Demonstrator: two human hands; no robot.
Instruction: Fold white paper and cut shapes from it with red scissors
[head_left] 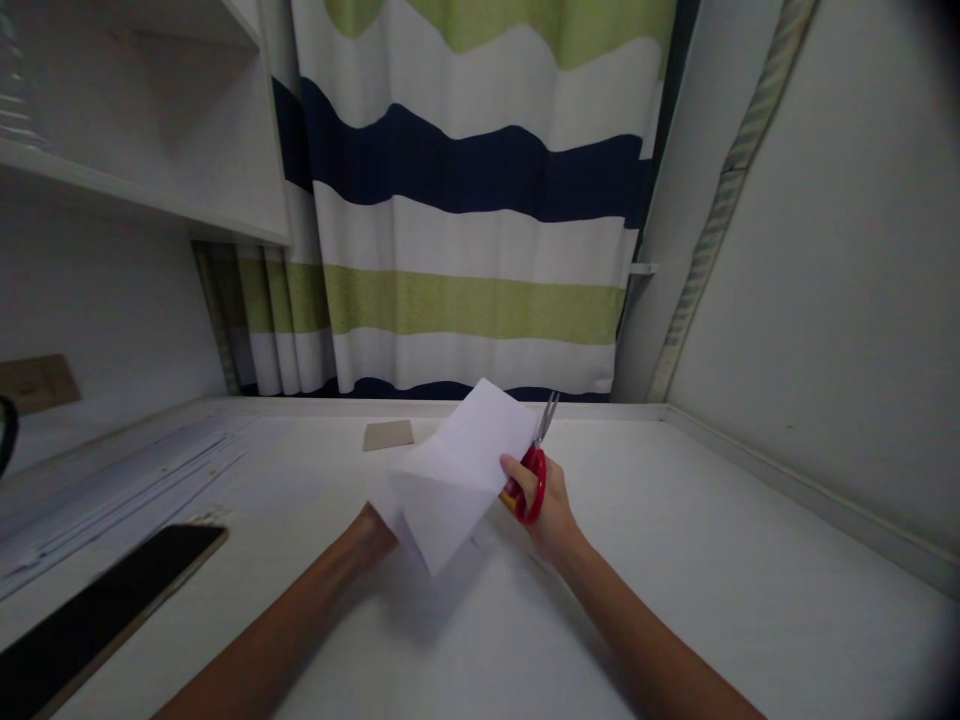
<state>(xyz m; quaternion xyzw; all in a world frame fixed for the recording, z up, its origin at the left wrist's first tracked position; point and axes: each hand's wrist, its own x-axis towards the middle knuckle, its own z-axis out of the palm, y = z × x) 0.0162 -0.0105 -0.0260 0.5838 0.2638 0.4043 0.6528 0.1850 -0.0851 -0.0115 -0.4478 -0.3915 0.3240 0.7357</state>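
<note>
A folded sheet of white paper (480,440) is held up over the white table, with a loose flap hanging towards me. My left hand (375,535) is at the paper's lower left, its fingers mostly hidden behind the sheet. In my right hand (553,505) is a pair of scissors (534,485) with red handles, the blades pointing up and away from me and slightly parted. The right thumb also presses on the paper's right edge. A small yellow part shows beside the red handle; I cannot tell if it belongs to the scissors.
A brown card (388,435) lies near the table's back edge. At the left front is a dark phone-like slab (112,610). A striped curtain (472,240) hangs behind the table (735,560), a shelf (142,205) juts out at upper left, and a wall bounds the right.
</note>
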